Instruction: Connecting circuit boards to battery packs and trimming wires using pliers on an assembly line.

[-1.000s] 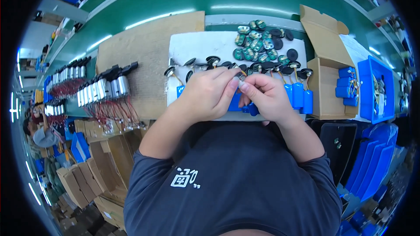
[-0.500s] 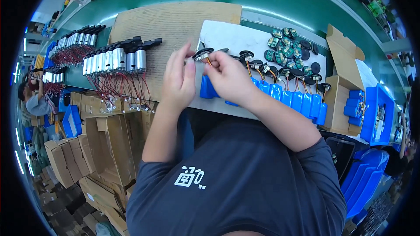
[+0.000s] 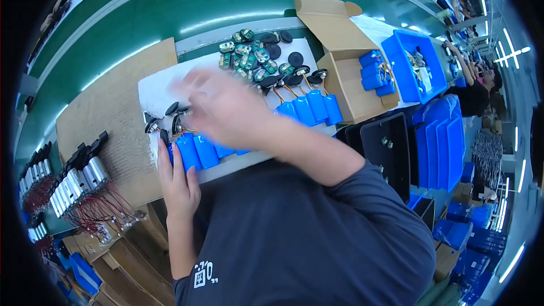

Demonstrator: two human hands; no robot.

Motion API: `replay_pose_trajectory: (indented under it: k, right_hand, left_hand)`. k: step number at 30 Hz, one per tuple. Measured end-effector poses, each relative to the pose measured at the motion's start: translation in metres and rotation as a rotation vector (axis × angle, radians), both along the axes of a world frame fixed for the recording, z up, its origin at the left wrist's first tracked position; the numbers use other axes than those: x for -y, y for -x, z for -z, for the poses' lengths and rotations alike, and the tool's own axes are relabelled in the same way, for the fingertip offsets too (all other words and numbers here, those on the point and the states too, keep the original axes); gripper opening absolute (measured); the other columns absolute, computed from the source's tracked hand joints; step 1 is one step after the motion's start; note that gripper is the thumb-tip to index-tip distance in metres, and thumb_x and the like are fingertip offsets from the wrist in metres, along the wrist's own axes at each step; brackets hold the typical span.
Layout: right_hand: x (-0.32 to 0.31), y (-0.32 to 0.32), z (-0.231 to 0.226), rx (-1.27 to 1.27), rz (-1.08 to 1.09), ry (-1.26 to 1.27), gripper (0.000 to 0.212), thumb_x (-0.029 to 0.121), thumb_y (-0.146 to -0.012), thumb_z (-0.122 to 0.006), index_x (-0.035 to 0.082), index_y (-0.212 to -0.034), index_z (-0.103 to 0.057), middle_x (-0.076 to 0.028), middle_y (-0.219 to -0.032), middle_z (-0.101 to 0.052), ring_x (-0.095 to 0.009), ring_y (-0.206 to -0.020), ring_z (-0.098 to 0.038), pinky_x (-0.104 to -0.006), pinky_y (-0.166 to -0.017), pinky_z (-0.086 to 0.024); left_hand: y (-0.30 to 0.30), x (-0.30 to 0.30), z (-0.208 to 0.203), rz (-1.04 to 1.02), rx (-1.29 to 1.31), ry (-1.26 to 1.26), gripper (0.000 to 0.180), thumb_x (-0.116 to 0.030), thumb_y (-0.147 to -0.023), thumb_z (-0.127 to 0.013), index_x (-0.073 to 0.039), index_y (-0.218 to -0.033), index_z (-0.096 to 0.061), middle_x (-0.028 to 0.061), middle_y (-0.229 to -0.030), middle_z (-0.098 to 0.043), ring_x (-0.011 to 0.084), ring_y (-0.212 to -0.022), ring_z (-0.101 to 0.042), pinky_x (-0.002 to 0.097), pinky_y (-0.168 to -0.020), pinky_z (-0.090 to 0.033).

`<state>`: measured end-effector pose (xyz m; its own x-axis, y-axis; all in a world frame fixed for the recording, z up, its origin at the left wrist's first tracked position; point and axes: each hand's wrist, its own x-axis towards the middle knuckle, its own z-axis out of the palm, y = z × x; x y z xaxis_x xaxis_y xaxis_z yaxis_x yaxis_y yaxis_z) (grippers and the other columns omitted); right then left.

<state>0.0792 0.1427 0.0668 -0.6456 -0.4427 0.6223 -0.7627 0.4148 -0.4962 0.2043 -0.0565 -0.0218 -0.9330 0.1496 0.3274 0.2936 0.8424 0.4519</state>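
Observation:
Along the front of a white board, blue battery packs stand side by side, wired to small black round caps. At the left end of this row is my left hand, its fingers stretched out against the end pack and its thumb apart. That end pack is mostly hidden by the fingers. My right hand is over the middle of the row, smeared by motion, so its fingers cannot be made out. Just beyond it lie several green circuit boards and loose black discs.
A cardboard sheet lies at left, with silver motors trailing red wires. To the right stand an open carton holding blue packs, a blue bin and stacked blue trays. A co-worker is at far right.
The view has turned to the right. My hands have parted from the black cap they held together; the left now rests at the row's end, and the right has moved over the row.

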Motion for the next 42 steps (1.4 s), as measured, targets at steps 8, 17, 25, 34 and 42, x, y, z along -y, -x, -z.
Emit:
replay_pose_trajectory:
  k: [8,17,25,34,42]
  right_hand:
    - [-0.286,0.063,-0.014,0.01,1.012,-0.536,0.029,0.012,-0.084,-0.068,0.003,-0.112,-0.069,-0.02,-0.116,-0.063,-0.036,-0.107,-0.062,-0.0398,-0.092,-0.051]
    - [-0.357,0.051,0.014,0.203,1.019,-0.485,0.025,0.022,-0.09,-0.066,0.004,-0.107,-0.07,-0.015,-0.102,-0.07,-0.032,-0.097,-0.066,-0.0383,-0.086,-0.051]
    - [-0.376,0.052,0.015,-0.032,0.918,0.532,0.031,0.025,-0.103,-0.052,-0.002,-0.097,-0.065,-0.011,-0.087,-0.069,-0.018,-0.078,-0.063,-0.032,-0.075,-0.051]
    - [-0.277,-0.018,-0.015,0.524,0.38,0.976,0.021,0.018,-0.101,-0.056,-0.002,-0.1,-0.064,-0.004,-0.069,-0.057,-0.014,-0.063,-0.056,-0.0263,-0.062,-0.046]
    - [-0.146,-0.048,-0.01,1.025,0.007,0.658,0.023,0.018,-0.103,-0.051,-0.001,-0.106,-0.064,-0.003,-0.077,-0.062,-0.009,-0.069,-0.058,-0.0232,-0.067,-0.047]
  left_hand:
    - [0.001,-0.005,-0.006,-0.044,-0.04,-0.098,0.05,-0.018,-0.094,-0.056,0.006,-0.137,-0.049,0.0301,-0.151,-0.033,0.0455,-0.137,-0.037,0.0507,-0.112,-0.03]
    - [0.066,-0.023,-0.059,0.004,-0.249,-0.277,0.024,-0.008,-0.085,-0.066,0.002,-0.107,-0.061,0.0197,-0.114,-0.061,0.0371,-0.106,-0.061,0.0441,-0.094,-0.047]
    - [0.183,-0.093,-0.06,0.323,0.277,-0.061,0.032,-0.022,-0.084,-0.07,-0.007,-0.111,-0.062,0.0169,-0.104,-0.062,0.0342,-0.095,-0.064,0.0432,-0.082,-0.052]
    - [0.189,-0.107,-0.06,0.347,0.33,0.324,0.042,-0.027,-0.085,-0.071,-0.003,-0.116,-0.054,0.0171,-0.102,-0.062,0.0341,-0.093,-0.064,0.0422,-0.081,-0.052]
    - [0.149,-0.116,-0.091,0.271,0.397,-0.327,0.038,-0.014,-0.085,-0.069,-0.002,-0.117,-0.053,0.0168,-0.086,-0.068,0.0315,-0.075,-0.068,0.0391,-0.064,-0.054]
